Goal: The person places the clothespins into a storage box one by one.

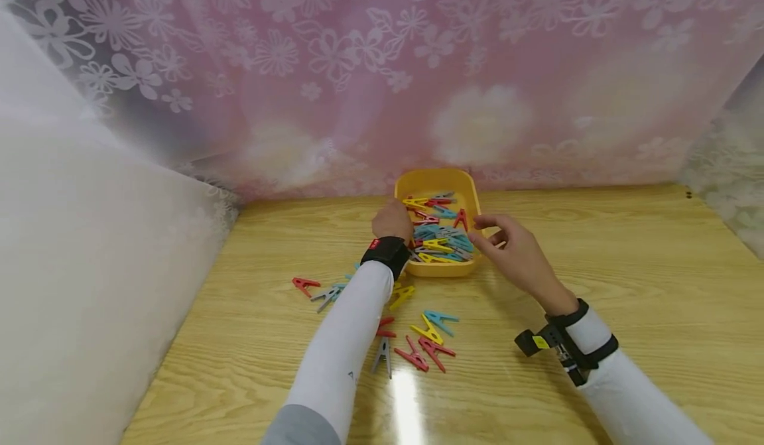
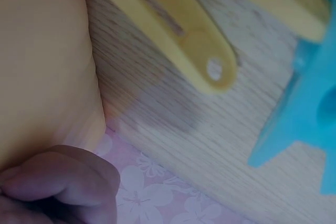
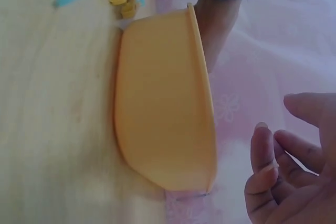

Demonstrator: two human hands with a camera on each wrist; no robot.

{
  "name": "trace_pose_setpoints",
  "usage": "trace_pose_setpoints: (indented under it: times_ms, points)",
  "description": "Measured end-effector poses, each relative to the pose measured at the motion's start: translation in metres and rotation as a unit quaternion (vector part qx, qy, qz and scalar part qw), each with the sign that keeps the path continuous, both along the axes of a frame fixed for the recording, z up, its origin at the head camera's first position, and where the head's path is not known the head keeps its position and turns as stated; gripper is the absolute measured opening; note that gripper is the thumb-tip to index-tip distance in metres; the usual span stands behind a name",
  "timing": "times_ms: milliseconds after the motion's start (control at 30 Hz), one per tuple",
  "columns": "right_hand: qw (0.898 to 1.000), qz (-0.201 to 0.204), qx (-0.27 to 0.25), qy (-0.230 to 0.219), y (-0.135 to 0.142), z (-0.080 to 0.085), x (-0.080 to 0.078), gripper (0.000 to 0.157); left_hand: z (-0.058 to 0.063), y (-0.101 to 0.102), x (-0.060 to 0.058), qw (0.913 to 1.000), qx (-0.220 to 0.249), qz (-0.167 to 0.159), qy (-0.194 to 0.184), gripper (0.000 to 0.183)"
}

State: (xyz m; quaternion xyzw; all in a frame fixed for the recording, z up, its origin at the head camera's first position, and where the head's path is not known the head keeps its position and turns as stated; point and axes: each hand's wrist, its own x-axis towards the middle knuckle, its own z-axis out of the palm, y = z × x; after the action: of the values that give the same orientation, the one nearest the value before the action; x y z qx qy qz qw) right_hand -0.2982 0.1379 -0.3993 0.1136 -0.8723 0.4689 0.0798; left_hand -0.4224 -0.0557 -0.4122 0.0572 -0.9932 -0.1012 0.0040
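A yellow-orange plastic basket (image 1: 438,269) holds a heap of clothespins (image 1: 442,243) in red, yellow, blue and grey. My left hand (image 1: 394,221) is at the basket's left rim; its fingertips are out of sight in the head view. The left wrist view shows the curled thumb side of that hand beside the basket wall (image 2: 47,51), but what it holds is hidden. To the right of the basket, my right hand (image 1: 516,253) hovers by the rim, fingers loosely bent and thumb apart, with nothing between them. The right wrist view shows those fingers apart from the basket's outer wall (image 3: 163,98).
Loose clothespins lie on the wooden table (image 1: 597,266) in front of the basket, among them a red one (image 1: 306,284), a grey one (image 1: 382,352) and a blue one (image 1: 442,317). My left forearm crosses above some of them. A flowered pink curtain (image 1: 358,100) hangs behind the table.
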Motion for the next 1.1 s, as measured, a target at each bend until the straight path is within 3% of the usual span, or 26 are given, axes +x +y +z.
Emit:
trace_pose_setpoints:
  times_ms: [300,467,633,867,1100]
  points:
    - [1.0,-0.006,0.006,0.009,-0.008,-0.013,0.009,0.041,0.004,-0.019,-0.001,0.9999,0.007,0.016,-0.001,0.036]
    - [0.999,-0.031,0.0,0.01,-0.004,-0.026,-0.004,0.039,0.003,-0.023,0.002,0.9996,0.014,0.023,0.0,0.034]
    - [0.998,-0.054,-0.01,0.008,-0.001,-0.027,-0.018,0.043,-0.001,-0.019,0.004,0.9997,0.009,0.023,-0.009,0.036]
    - [0.995,-0.071,0.022,-0.07,-0.003,-0.017,-0.056,0.062,0.002,-0.009,0.007,0.9998,-0.005,0.017,-0.001,0.036]
    - [0.984,-0.051,0.075,-0.153,-0.005,-0.015,-0.085,0.054,0.003,0.001,0.006,0.9998,-0.015,0.01,-0.002,0.037]
